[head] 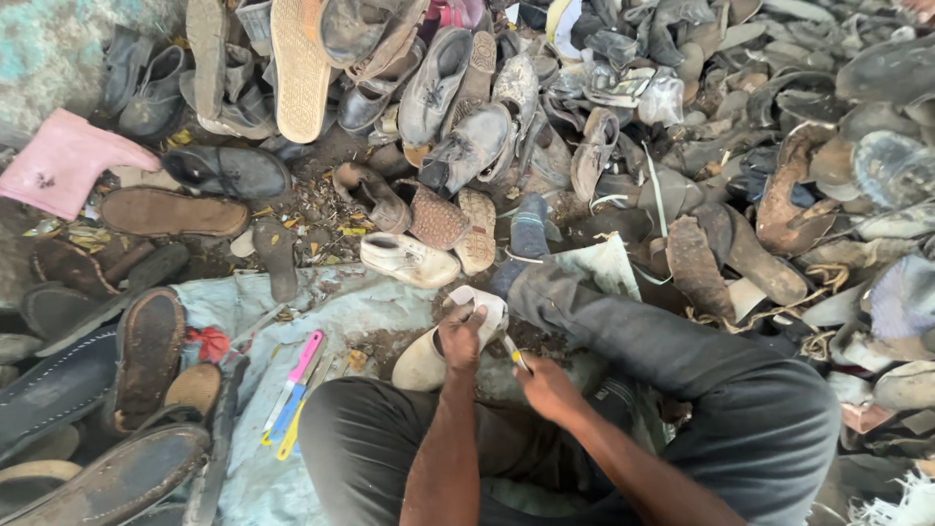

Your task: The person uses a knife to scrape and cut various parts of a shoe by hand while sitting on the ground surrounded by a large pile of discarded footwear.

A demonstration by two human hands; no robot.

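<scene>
I sit on the ground in dark trousers amid a heap of worn shoes. My left hand [460,334] grips a dirty white shoe [429,353] that rests on a pale sheet [321,312] in front of my knees. My right hand [545,385] holds a small knife with a yellow handle [514,353], its blade angled toward the shoe's side. The shoe's toe points toward me and its heel end lies under my left fingers.
Old shoes, soles and sandals lie piled all around, thickest at the top and right. A white shoe [409,259] lies just beyond my hands. Pink, blue and yellow cutters [292,390] rest on the sheet at left. A pink boot [63,161] lies far left.
</scene>
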